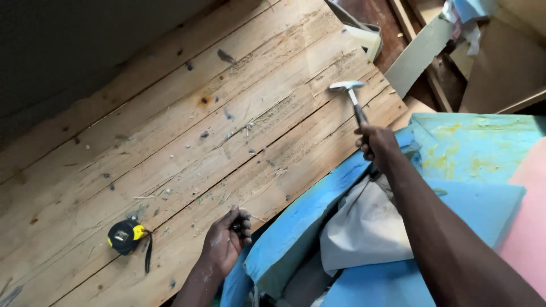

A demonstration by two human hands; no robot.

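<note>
Seen from above: right hand (377, 143) fist-wrapped on hammer (354, 100), raised over plank top (187, 142) w/ no strike landed yet, left hand (228, 239) fingers curled at plank edge, maybe pinching a nail—can't tell, tape measure (126, 235) nearby, blue foam (296, 227) alongside.

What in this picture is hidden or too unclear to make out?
- Left hand: the curled fingers hide whatever small thing it pinches at the plank edge.
- Hammer: the right hand covers the lower handle.
- Blue foam sheet: grey cloth and the right arm cover part of it.
- Tape measure: markings too small.
</note>
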